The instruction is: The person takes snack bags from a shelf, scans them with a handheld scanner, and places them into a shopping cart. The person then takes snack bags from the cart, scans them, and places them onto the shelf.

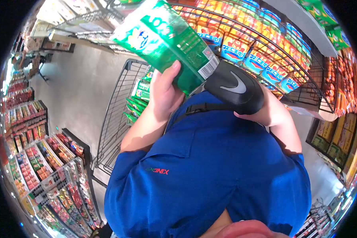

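My left hand (166,89) grips a green snack bag (162,41) by its lower edge, thumb pressed on the front. The bag is glossy, tilted, and has a white barcode label (208,65) at its right corner. In my right hand (267,105) is a black barcode scanner (236,87) with a grey curved mark. The nose of the scanner sits right beside the barcode; whether it touches the bag I cannot tell. Most of my right fingers are hidden beneath the scanner. Behind my left forearm, similar green bags (137,105) lie in a black wire cart (111,115).
Ahead, a wire rack (265,35) holds rows of orange, red and blue snack bags (238,45). Shelves of packaged goods (39,162) stand to the left, across a grey floor (67,87). More packets (341,83) hang at right. A buckled strap (202,108) crosses my blue shirt.
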Demonstrator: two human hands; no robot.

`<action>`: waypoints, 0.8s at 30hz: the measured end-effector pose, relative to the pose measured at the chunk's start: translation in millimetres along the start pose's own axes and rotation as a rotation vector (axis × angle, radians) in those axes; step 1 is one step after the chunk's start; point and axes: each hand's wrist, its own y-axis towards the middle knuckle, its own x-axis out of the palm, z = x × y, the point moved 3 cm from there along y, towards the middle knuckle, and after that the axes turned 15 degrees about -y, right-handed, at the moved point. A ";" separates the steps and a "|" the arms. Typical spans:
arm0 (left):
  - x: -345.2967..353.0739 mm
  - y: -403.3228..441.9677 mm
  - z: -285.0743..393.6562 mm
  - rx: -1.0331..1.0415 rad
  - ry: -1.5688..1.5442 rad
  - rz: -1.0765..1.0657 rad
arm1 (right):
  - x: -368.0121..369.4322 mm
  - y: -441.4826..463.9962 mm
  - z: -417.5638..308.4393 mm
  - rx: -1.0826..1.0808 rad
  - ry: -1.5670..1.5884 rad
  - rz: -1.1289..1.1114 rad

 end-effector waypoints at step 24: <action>-301.8 -33.1 -4.6 0.119 0.170 1.018 | 38.7 43.4 29.3 0.155 -0.222 -0.126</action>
